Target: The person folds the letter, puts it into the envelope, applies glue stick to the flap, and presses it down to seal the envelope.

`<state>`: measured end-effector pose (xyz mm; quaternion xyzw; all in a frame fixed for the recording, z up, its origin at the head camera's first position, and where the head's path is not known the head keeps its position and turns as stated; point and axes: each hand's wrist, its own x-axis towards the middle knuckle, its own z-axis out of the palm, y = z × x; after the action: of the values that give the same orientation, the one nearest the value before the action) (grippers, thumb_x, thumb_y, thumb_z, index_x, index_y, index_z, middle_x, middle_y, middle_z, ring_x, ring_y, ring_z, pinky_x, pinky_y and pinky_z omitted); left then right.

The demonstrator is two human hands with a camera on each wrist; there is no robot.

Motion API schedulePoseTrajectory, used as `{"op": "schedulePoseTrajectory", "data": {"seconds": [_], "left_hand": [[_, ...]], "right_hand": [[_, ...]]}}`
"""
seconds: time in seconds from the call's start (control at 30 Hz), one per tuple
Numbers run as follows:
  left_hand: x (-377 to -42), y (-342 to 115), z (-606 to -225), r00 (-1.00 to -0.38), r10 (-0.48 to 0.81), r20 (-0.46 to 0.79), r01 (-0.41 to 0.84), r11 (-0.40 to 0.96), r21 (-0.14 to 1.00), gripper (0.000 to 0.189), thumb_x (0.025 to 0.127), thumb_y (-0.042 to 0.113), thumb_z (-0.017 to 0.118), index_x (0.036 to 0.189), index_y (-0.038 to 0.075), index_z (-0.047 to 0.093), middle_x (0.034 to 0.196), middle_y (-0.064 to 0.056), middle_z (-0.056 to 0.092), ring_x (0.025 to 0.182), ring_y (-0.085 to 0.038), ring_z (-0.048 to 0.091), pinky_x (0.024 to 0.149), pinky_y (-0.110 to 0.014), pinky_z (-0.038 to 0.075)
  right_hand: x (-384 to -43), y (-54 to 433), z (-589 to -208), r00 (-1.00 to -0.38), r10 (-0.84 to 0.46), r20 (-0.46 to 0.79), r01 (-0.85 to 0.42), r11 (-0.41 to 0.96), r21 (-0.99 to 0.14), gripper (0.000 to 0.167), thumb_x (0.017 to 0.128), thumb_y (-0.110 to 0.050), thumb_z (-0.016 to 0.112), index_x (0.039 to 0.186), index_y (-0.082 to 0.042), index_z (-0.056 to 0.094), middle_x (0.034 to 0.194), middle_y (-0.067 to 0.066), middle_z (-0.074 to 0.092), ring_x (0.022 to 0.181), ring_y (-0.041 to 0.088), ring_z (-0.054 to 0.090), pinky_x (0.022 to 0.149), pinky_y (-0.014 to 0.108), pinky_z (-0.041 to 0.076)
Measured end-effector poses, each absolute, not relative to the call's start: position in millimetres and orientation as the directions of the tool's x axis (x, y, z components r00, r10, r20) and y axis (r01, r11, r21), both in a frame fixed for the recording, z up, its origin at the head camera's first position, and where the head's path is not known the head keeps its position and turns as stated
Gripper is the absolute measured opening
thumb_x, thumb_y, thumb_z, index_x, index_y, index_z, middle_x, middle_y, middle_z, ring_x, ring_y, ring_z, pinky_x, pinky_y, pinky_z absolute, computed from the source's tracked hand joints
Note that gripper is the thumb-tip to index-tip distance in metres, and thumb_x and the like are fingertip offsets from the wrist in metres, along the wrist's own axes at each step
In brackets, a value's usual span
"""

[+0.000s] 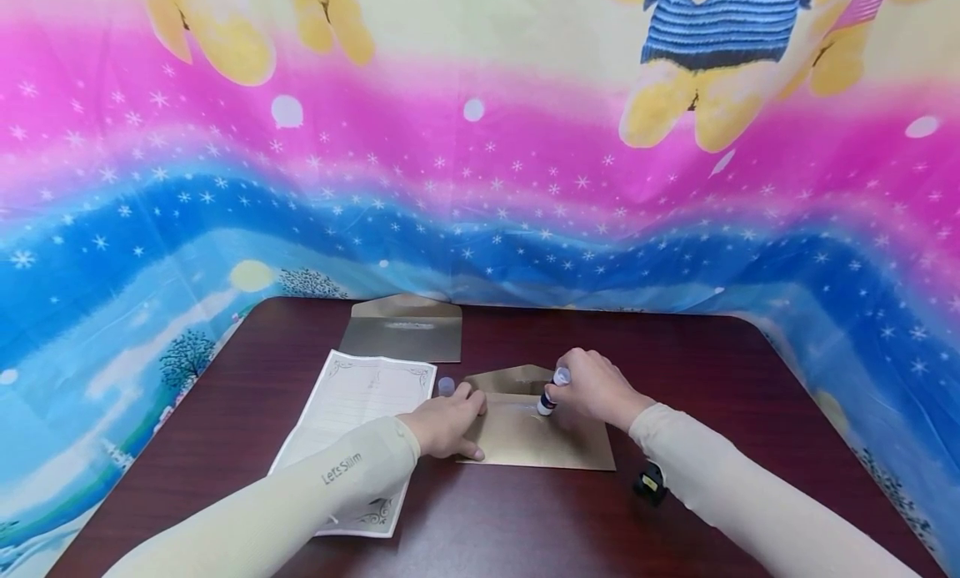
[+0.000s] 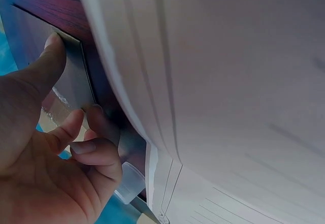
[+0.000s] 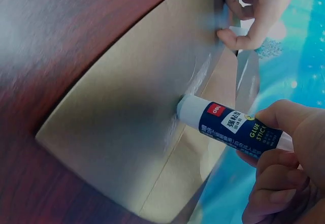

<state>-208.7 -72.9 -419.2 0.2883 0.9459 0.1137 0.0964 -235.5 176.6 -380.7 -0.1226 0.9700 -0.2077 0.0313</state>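
A gold envelope [image 1: 528, 438] lies on the table with its pointed flap [image 1: 510, 378] opened out toward the back. My right hand [image 1: 600, 388] grips a glue stick [image 3: 228, 125] with a dark blue label. The stick leans, its tip on the envelope just below the flap fold. Whitish glue streaks [image 3: 200, 74] show there. At the envelope's left side, my left hand [image 1: 446, 424] presses it down, with the thumb [image 2: 53, 46] on the front corner and fingertips higher along that side. A translucent cap [image 1: 446, 386] stands just behind the left hand.
A lined sheet of paper [image 1: 341, 394] with ornate corners lies under the left forearm. Behind it sits a second envelope [image 1: 401, 340], its flap open and a whitish streak on it. A small black object [image 1: 649, 484] is near the right wrist. A patterned cloth [image 1: 450, 186] hangs behind the table.
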Motion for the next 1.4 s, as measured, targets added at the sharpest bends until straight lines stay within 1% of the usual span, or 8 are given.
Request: {"op": "schedulePoseTrajectory", "data": {"seconds": [0.27,0.43,0.67,0.77,0.87,1.0,1.2,1.4], "left_hand": [[-208,-73,-420,-0.82,0.559,-0.127,0.512,0.814,0.276,0.057,0.077,0.04,0.087,0.115,0.011,0.055,0.107,-0.005,0.05,0.081,-0.023,0.063,0.075,-0.037,0.054],[-208,-73,-418,-0.819,0.561,-0.122,0.514,0.811,0.279,0.057,0.076,0.038,0.087,0.114,0.011,0.055,0.107,-0.005,0.05,0.081,-0.025,0.063,0.074,-0.038,0.054],[-207,-73,-418,-0.818,0.562,-0.126,0.514,0.811,0.28,0.056,0.077,0.039,0.087,0.115,0.011,0.055,0.108,-0.005,0.05,0.083,-0.025,0.064,0.076,-0.038,0.055],[-209,-73,-418,-0.818,0.562,-0.125,0.515,0.812,0.275,0.056,0.078,0.04,0.086,0.115,0.012,0.055,0.108,-0.005,0.051,0.082,-0.024,0.064,0.076,-0.037,0.055],[-209,-73,-418,-0.82,0.56,-0.118,0.516,0.812,0.271,0.057,0.077,0.041,0.086,0.115,0.012,0.055,0.107,-0.005,0.05,0.081,-0.024,0.063,0.075,-0.037,0.055],[-209,-73,-419,-0.82,0.561,-0.118,0.516,0.812,0.271,0.057,0.078,0.041,0.086,0.115,0.012,0.055,0.107,-0.004,0.05,0.081,-0.024,0.064,0.075,-0.038,0.055],[-209,-73,-419,-0.819,0.561,-0.122,0.517,0.812,0.271,0.057,0.077,0.04,0.086,0.116,0.011,0.056,0.108,-0.005,0.05,0.082,-0.025,0.064,0.076,-0.039,0.055],[-210,-73,-420,-0.818,0.563,-0.119,0.521,0.812,0.263,0.057,0.078,0.041,0.086,0.117,0.012,0.056,0.108,-0.006,0.05,0.082,-0.025,0.065,0.076,-0.039,0.055]], "right_hand": [[-236,187,-377,-0.972,-0.231,-0.039,-0.202,0.911,-0.359,0.015,0.086,-0.02,0.076,0.089,-0.005,0.073,0.077,0.002,0.07,0.065,0.013,0.06,0.058,0.03,0.05],[-236,187,-374,-0.967,-0.252,-0.042,-0.226,0.919,-0.322,0.013,0.086,-0.019,0.075,0.078,-0.01,0.071,0.069,0.0,0.066,0.06,0.014,0.056,0.053,0.028,0.046],[-235,184,-364,-0.963,-0.268,-0.023,-0.251,0.925,-0.287,0.026,0.086,-0.017,0.071,0.063,-0.013,0.061,0.055,-0.003,0.052,0.051,0.013,0.047,0.046,0.027,0.039],[-235,180,-362,-0.964,-0.264,0.019,-0.258,0.92,-0.294,0.02,0.087,-0.02,0.071,0.07,-0.012,0.064,0.061,-0.002,0.057,0.054,0.013,0.05,0.049,0.029,0.042],[-234,174,-364,-0.96,-0.276,0.055,-0.278,0.906,-0.319,0.014,0.088,-0.024,0.072,0.083,-0.011,0.07,0.073,0.0,0.068,0.062,0.014,0.058,0.055,0.032,0.049],[-233,164,-373,-0.954,-0.294,0.058,-0.292,0.87,-0.398,0.015,0.089,-0.026,0.073,0.094,-0.011,0.073,0.083,0.0,0.073,0.07,0.011,0.062,0.064,0.034,0.054],[-231,145,-385,-0.954,-0.295,0.047,-0.277,0.815,-0.509,0.016,0.09,-0.026,0.075,0.099,-0.012,0.074,0.087,-0.001,0.073,0.074,0.009,0.062,0.07,0.031,0.054],[-231,133,-390,-0.958,-0.287,0.019,-0.263,0.846,-0.464,0.014,0.089,-0.027,0.076,0.098,-0.015,0.074,0.084,-0.005,0.071,0.073,0.009,0.061,0.071,0.033,0.054]]}}
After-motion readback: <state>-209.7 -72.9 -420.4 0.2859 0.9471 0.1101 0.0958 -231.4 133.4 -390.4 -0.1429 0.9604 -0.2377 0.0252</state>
